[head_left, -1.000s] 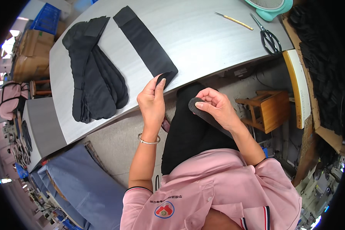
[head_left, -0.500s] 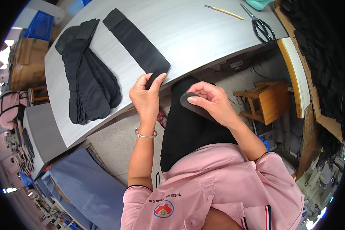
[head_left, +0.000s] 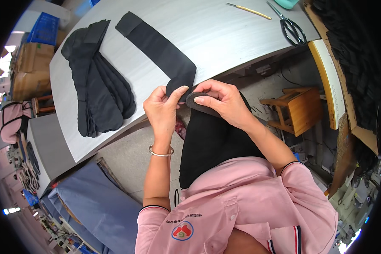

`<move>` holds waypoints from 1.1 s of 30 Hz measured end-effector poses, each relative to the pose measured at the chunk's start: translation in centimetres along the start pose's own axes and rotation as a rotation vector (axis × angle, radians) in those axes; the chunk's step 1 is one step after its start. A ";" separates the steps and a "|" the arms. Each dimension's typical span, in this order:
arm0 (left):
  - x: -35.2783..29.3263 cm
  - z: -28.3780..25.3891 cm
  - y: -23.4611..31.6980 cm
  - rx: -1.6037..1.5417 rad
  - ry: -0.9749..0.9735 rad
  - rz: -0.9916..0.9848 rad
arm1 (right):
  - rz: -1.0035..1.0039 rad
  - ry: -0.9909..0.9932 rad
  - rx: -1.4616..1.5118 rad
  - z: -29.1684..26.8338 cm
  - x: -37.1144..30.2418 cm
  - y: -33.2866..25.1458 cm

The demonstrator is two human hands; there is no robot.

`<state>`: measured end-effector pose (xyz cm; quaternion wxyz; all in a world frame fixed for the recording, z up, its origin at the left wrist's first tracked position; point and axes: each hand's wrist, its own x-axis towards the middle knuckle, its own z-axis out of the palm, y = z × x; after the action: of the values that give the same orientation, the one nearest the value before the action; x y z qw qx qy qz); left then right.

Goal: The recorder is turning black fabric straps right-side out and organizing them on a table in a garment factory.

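Head view: the left hand [head_left: 161,113] pinches the near end of a black fabric strip [head_left: 161,47]; just right, the right hand [head_left: 224,103] grips a dark grey piece [head_left: 204,107]. The strip stretches far and left over the bench [head_left: 228,46]. Black pieces [head_left: 106,95] lie piled further left, scissors [head_left: 285,22] far right.

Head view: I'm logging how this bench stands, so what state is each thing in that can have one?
Black strip: mostly flat, bent near its held end
Grey foam piece: held, close to the strip's end; contact unclear
Left hand: pinching the strip
Right hand: pinching the foam piece
Strip pile: fanned, overlapping
Scissors: lying, blades seemingly closed
Yellow-handled tool: lying
Cardboard box: open, holding dark pieces
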<state>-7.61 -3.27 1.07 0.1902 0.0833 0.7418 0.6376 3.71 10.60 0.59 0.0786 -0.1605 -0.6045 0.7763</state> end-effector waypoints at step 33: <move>-2.3 -3.3 -1.6 -0.601 -0.523 -0.364 | -0.265 -0.082 -0.450 -0.2 0.9 -1.7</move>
<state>-6.58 -7.46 0.28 0.4967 0.0506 0.4529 0.7386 2.83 11.48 2.04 0.1174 -0.0615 -0.7803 0.6112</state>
